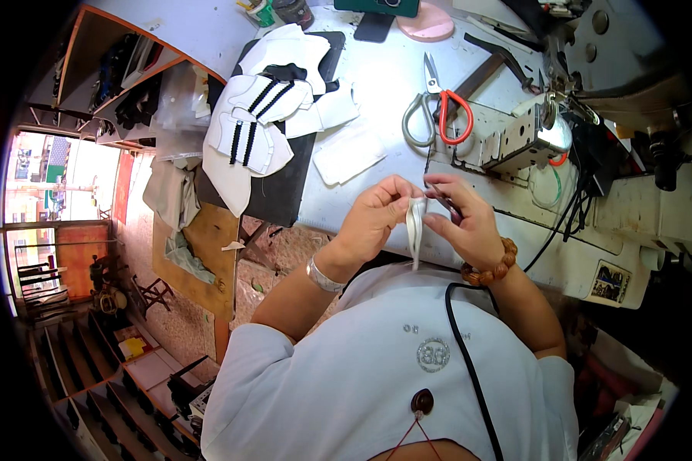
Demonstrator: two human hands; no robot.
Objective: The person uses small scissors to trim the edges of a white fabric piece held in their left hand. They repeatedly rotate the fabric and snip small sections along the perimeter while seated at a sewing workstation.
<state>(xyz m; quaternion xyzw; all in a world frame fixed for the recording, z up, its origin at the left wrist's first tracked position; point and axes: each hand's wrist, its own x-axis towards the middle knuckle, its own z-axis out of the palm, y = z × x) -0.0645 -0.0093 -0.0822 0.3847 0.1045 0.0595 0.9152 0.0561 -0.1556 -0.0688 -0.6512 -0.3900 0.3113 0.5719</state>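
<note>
While our left hand (378,215) pinches a white strip (414,230) by its upper end before our shirt (346,346), seemingly for clear sight, our right hand (473,227) grasps a small dark tool (446,204); beyond: white pieces (224,138) on a black board (284,198); scissors (434,83), presumably placed within reach.

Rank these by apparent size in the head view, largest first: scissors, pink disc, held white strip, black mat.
1. Black mat
2. Scissors
3. Pink disc and white strip: too close to rank; the strip looks longer but narrower.
</note>
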